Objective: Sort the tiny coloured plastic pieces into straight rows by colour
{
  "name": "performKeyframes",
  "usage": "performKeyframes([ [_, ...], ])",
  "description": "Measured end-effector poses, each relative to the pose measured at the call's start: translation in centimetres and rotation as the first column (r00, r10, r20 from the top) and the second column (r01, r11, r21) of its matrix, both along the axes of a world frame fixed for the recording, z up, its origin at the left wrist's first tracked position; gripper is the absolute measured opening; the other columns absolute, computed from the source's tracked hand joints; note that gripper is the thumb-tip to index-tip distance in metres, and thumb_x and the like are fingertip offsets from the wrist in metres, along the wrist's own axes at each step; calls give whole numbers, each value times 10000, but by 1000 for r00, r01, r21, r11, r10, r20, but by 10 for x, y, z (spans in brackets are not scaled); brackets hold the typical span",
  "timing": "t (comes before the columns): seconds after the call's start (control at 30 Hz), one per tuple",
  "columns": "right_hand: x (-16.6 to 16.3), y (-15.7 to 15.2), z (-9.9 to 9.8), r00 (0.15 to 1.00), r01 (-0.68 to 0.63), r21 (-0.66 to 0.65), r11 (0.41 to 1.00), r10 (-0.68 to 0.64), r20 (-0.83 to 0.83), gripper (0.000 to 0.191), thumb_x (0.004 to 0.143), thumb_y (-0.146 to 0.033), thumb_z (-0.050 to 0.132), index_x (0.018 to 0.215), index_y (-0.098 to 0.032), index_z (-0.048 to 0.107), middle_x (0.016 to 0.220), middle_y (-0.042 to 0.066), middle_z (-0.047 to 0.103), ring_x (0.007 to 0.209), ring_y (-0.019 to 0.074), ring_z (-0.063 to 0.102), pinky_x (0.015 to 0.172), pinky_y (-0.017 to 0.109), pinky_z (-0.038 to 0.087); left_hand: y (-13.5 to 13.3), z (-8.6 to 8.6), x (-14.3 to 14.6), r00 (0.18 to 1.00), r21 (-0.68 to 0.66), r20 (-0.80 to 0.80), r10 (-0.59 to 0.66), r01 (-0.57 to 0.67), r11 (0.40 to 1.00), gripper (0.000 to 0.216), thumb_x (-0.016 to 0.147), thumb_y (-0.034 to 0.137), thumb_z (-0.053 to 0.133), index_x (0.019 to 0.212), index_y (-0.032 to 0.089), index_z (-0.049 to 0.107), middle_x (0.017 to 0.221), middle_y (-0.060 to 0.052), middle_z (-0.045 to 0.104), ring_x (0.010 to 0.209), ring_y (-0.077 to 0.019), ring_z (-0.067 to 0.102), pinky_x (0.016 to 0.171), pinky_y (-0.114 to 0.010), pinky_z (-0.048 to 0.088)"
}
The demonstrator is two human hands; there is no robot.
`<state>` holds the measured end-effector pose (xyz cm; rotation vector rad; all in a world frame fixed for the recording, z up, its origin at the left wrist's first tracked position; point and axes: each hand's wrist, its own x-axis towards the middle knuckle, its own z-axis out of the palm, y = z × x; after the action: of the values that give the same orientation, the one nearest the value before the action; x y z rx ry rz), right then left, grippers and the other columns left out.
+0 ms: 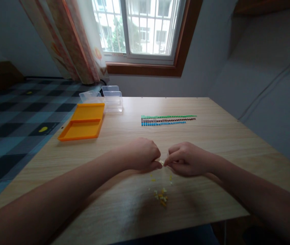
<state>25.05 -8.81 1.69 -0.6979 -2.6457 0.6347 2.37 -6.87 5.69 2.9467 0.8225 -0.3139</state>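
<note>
My left hand [146, 154] is closed just above the table, thumb pressed against its curled fingers. Facing it, my right hand [187, 159] is also closed, with thumb and index finger brought together. Tiny pale pieces [161, 162] show in the narrow gap between the fingertips; they are too small to tell which hand grips them. Nearer to me lies a loose pile of small yellow and cream pieces [162, 197], with several stray yellow bits [153, 180] between pile and hands.
Beyond my hands run rows of tiny green [169, 116], brown [169, 120] and blue pieces [163, 124]. An orange divided tray [86, 120] sits at the left edge, with clear plastic boxes [113, 102] behind it. A checkered bed [27, 105] adjoins the table's left side.
</note>
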Motion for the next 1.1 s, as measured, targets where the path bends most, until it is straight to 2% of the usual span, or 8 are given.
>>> performKeyframes([
  [0.13,3,0,3,993,-102,-123,987,94,-69,245,819,-147,567,937,-162,780,718,6,596,616,57,517,598,167,368,3,7,-3,999,-38,28,18,-16,999,366,919,446,603,704,171,713,678,-62,684,563,-160,560,517,-282,322],
  [0.27,3,-4,7,973,-227,-238,944,210,-93,266,773,-121,565,924,-145,783,688,0,575,578,49,494,569,158,364,0,17,-6,999,-151,40,8,-2,989,333,861,431,677,650,174,691,594,-24,622,469,-121,431,469,-277,254],
  [0.43,1,-7,9,966,-258,-293,921,248,-72,266,778,-120,577,938,-138,789,691,0,575,566,37,488,558,146,355,-9,32,-7,999,-242,-43,31,-41,969,299,814,434,724,658,179,710,562,-9,602,428,-113,359,449,-280,246],
  [0.57,0,-7,8,966,-254,-302,919,254,-40,263,785,-115,585,949,-138,790,703,8,593,581,43,491,562,149,355,-18,38,-5,994,-203,-112,-1,-22,979,315,816,459,725,666,182,738,555,-24,604,419,-125,356,449,-288,248],
  [0.73,1,-6,8,964,-261,-282,923,266,-22,268,793,-112,574,953,-133,788,707,17,614,579,47,486,555,149,351,-24,36,-4,987,-169,-162,-3,-24,985,304,801,458,743,674,182,753,516,-19,572,392,-115,318,443,-283,241],
  [0.9,3,-6,11,967,-239,-269,933,253,20,238,788,-129,582,907,-136,788,697,13,625,571,50,488,551,159,348,-22,37,-7,978,-166,-207,30,-65,984,342,794,485,731,696,159,771,541,-45,604,402,-126,385,435,-278,278],
  [1.1,8,-4,17,977,-159,-139,977,176,119,187,848,-334,687,921,-201,796,647,-6,591,600,72,507,604,204,349,-23,35,-5,964,-176,-258,62,-110,978,390,774,525,730,754,142,800,607,-92,674,447,-172,502,441,-294,337],
])
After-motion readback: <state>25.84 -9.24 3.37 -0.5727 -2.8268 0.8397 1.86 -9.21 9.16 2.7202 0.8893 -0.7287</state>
